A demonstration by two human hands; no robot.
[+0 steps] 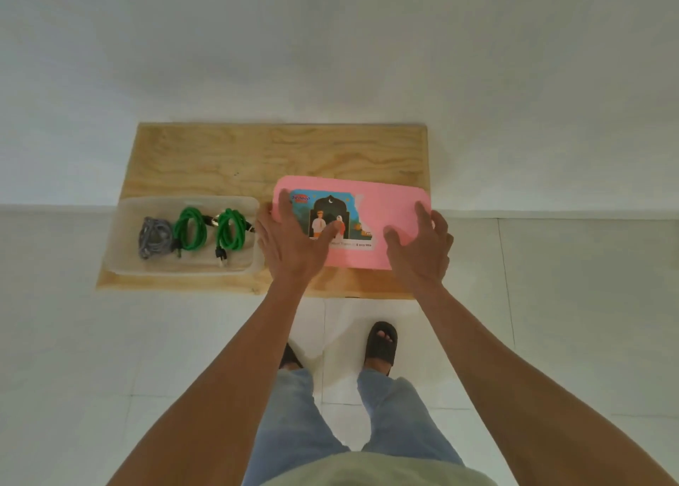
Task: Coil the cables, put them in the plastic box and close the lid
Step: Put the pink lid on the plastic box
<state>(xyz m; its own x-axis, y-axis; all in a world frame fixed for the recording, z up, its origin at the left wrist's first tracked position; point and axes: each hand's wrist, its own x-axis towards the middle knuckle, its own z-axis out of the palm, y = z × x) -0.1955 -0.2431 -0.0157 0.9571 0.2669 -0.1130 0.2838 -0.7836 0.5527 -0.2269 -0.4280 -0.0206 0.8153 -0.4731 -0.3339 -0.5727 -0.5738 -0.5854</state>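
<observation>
A clear plastic box [121,250] stands open on the left of a plywood board [227,155]. Inside lie a coiled grey cable [154,237] and two coiled green cables [189,228] [231,230]. To its right a pink lid [389,202] with a picture label lies flat on the board. My left hand [290,243] rests on the lid's left end, fingers spread over the label. My right hand [422,247] lies on the lid's right end, fingers apart. Whether either hand grips the lid's edge is not clear.
The board sits low on a white tiled floor [569,302], against a white wall [330,45]. My feet in dark sandals [381,346] stand just in front of the board. Bare wood shows behind the box and lid.
</observation>
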